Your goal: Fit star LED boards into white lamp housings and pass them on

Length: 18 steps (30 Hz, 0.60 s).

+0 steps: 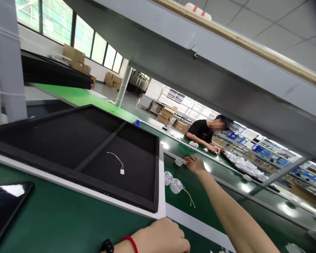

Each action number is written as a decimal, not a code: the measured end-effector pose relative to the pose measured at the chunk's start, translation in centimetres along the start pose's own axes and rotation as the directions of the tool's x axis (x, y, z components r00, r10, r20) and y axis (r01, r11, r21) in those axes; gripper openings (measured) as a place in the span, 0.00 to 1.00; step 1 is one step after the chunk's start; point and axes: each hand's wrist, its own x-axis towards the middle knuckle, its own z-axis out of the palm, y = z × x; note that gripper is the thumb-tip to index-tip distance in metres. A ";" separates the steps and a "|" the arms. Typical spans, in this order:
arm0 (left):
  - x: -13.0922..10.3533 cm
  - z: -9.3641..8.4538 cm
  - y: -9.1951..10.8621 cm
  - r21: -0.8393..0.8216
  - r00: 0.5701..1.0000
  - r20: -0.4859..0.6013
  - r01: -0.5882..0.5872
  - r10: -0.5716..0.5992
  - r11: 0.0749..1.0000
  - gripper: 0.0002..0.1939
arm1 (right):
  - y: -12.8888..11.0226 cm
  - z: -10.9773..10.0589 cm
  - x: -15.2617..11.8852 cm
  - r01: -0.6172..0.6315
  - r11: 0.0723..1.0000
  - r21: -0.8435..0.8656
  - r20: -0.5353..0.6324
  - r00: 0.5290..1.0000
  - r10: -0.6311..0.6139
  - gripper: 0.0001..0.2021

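My right hand point(196, 164) reaches out over the green conveyor belt, its fingertips closed at the edge of a white round part point(179, 161). Nearer to me on the belt lies a pair of white round parts point(176, 185) with thin pale wires trailing from them. At the bottom, my left hand point(164, 234) is curled beside the near corner of the black divided tray point(94, 188); its fingertips are hidden. A small white connector piece with a thin cable point(122, 172) lies in the tray's right compartment.
Across the belt a person in black point(202, 131) works with both hands near a dark tray of white parts point(246, 165). A grey overhead beam point(200, 59) slants above the belt. A black glossy panel point(7, 207) lies at the lower left.
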 end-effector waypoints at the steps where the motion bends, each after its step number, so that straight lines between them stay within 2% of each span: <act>1: 0.2 0.4 -0.1 0.006 1.000 0.001 -0.002 0.002 1.000 0.04 | 0.0 0.2 0.0 0.001 1.000 0.006 0.011 1.000 -0.001 0.17; 6: 0.9 1.4 -1.2 0.020 0.997 0.049 -0.056 0.055 0.998 0.03 | -0.2 1.9 -0.8 0.030 0.999 0.025 0.076 0.997 -0.032 0.18; 10: 0.7 0.8 -1.0 0.001 0.999 0.022 -0.034 0.034 0.999 0.04 | -1.4 2.8 -2.7 0.079 0.997 0.021 0.125 0.989 -0.081 0.17; 13: -0.1 -0.8 0.1 -0.039 0.998 -0.054 0.011 -0.013 0.999 0.06 | -2.6 2.3 -5.5 0.117 0.993 0.005 0.158 0.981 -0.117 0.18; 16: -1.2 -3.1 1.1 -0.114 0.987 -0.157 0.027 -0.045 0.993 0.04 | -3.6 0.7 -9.8 0.165 0.986 0.009 0.210 0.964 -0.163 0.18; 17: -1.5 -3.9 1.2 -0.143 0.974 -0.213 0.045 -0.075 0.989 0.10 | -3.7 -0.1 -11.5 0.176 0.984 0.015 0.230 0.957 -0.175 0.17; 18: -1.7 -4.6 1.2 -0.171 0.951 -0.280 0.085 -0.131 0.982 0.21 | -3.7 -0.9 -13.4 0.181 0.983 0.019 0.252 0.951 -0.180 0.17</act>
